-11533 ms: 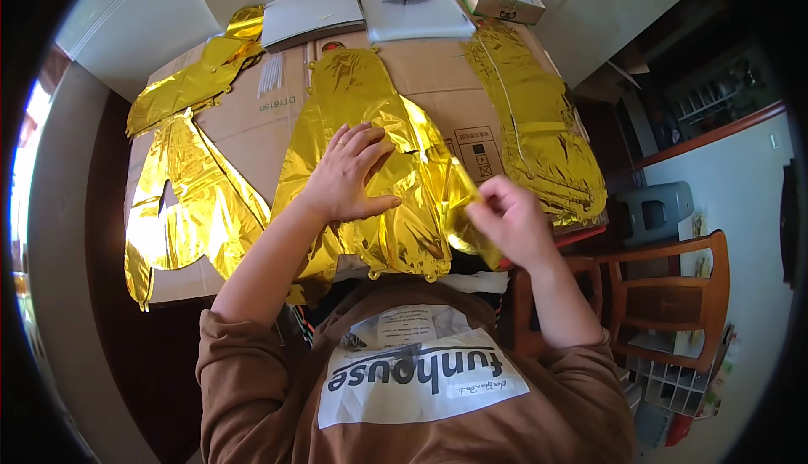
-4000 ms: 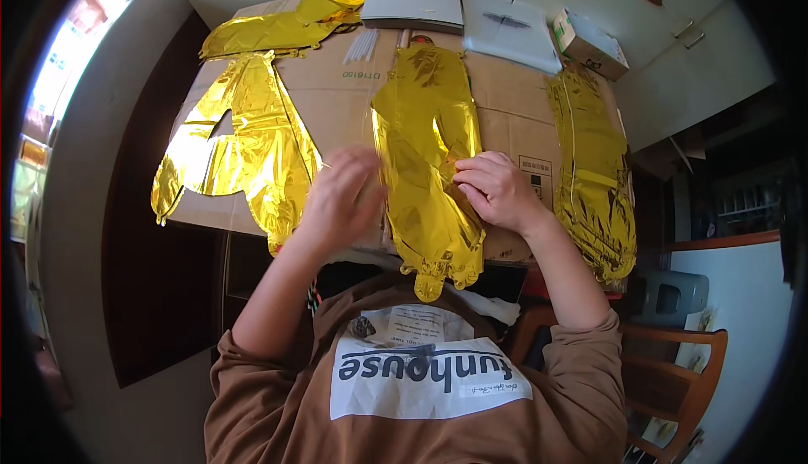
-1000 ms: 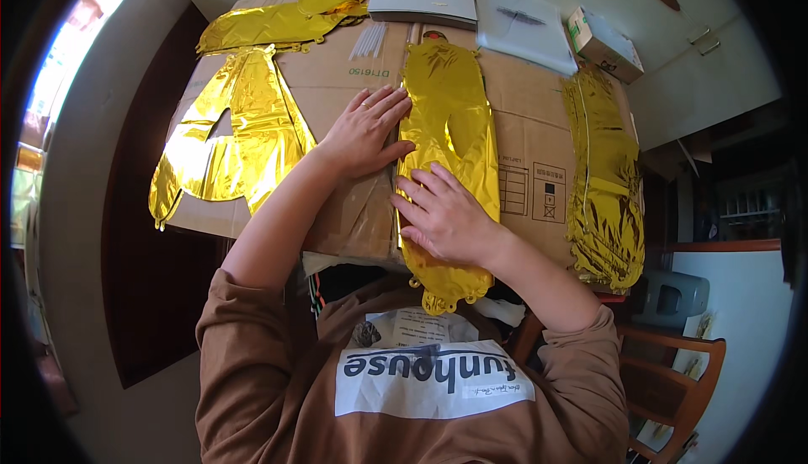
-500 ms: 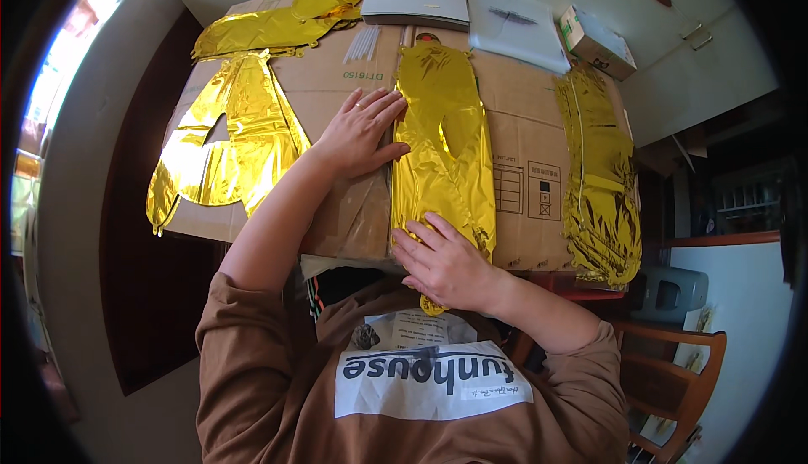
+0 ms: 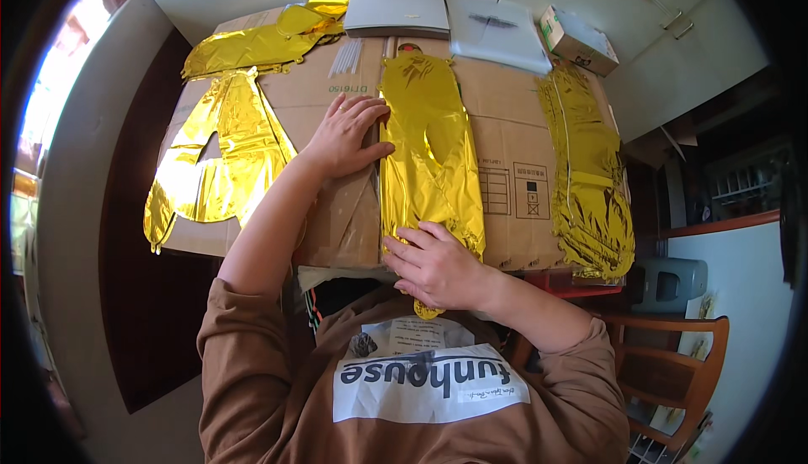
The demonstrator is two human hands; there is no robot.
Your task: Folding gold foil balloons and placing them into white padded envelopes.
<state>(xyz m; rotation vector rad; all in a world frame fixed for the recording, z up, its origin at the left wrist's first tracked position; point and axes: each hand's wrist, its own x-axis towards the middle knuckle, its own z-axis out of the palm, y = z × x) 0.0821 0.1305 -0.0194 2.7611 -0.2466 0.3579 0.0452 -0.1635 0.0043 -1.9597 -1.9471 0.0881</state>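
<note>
A flat gold foil balloon (image 5: 425, 136), folded into a long strip, lies lengthwise in front of me on a cardboard sheet (image 5: 513, 115). My left hand (image 5: 347, 136) rests with outstretched fingers along the strip's left edge, fingertips touching the foil. Across its near end lies my right hand (image 5: 442, 266), palm down and fingers slightly apart, pressing on the foil. A rounded tip of the balloon hangs past the cardboard's near edge, below my right hand. To the left is a flat, A-shaped gold foil balloon (image 5: 237, 148).
A stack of folded gold foil balloons (image 5: 593, 157) lies at the right edge, and another gold balloon (image 5: 240, 50) at the far left. Along the back are thin white straws (image 5: 345, 57), a white flat box (image 5: 397, 10), a clear plastic bag (image 5: 501, 31) and a small carton (image 5: 579, 39). A wooden chair (image 5: 673, 355) stands right.
The view has shifted slightly, so the cardboard and balloons appear a little further left. Both hands stay at nearly the same places on the folded balloon.
</note>
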